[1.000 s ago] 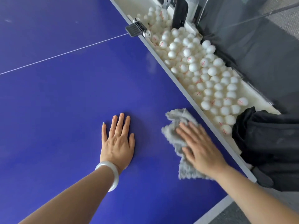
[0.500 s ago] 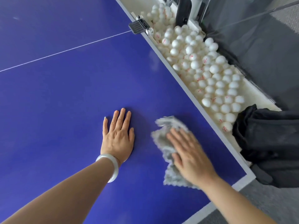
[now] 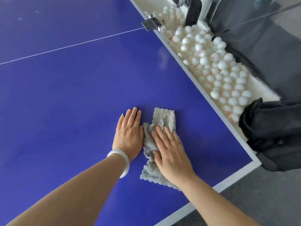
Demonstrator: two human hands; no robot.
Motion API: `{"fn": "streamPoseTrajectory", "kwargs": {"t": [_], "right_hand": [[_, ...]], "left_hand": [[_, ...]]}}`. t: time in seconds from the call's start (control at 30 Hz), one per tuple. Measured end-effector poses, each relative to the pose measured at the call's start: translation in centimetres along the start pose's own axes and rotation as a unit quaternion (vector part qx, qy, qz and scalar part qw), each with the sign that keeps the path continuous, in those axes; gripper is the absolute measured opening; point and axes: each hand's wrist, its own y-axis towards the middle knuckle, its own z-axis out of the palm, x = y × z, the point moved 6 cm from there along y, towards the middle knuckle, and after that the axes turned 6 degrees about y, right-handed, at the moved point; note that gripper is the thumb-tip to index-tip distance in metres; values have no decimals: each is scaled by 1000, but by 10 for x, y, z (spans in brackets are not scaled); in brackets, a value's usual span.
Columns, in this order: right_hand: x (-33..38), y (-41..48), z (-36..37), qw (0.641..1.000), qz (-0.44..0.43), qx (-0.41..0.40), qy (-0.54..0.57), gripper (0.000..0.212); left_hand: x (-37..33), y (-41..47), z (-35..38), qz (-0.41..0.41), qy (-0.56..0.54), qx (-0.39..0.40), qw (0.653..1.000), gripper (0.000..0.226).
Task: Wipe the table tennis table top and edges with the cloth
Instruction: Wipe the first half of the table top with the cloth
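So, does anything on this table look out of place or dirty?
Nothing is askew or spilled. Only a few faint pale smudges show on the far part of the table top, beyond the white line.

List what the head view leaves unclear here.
Head view:
- cloth: middle covered by the right hand.
- red marks on the balls: too small and blurred to read.
- black fabric: cut off by the right edge.
- table: far side cut off by the top edge.
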Motion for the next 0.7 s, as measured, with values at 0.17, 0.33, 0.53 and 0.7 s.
{"fn": "streamPoseTrajectory", "kwargs": {"t": [0.17,0.33,0.53,0.7], "right_hand": [[-107,-32,-32,999,26,-13,-22,57],[-130,-34,-45,962,264,-72,-19,59],[24,-51,9,986,156,-65,-7,61],[-50,-82,-12,999,-33,-3,-14,57]], "left_hand": [[9,-75,-3,41,27,21,999,58],[10,-123,1,37,50,30,998,58],[7,-122,-6,32,56,31,997,59],[8,-122,-6,36,41,17,998,60]]}}
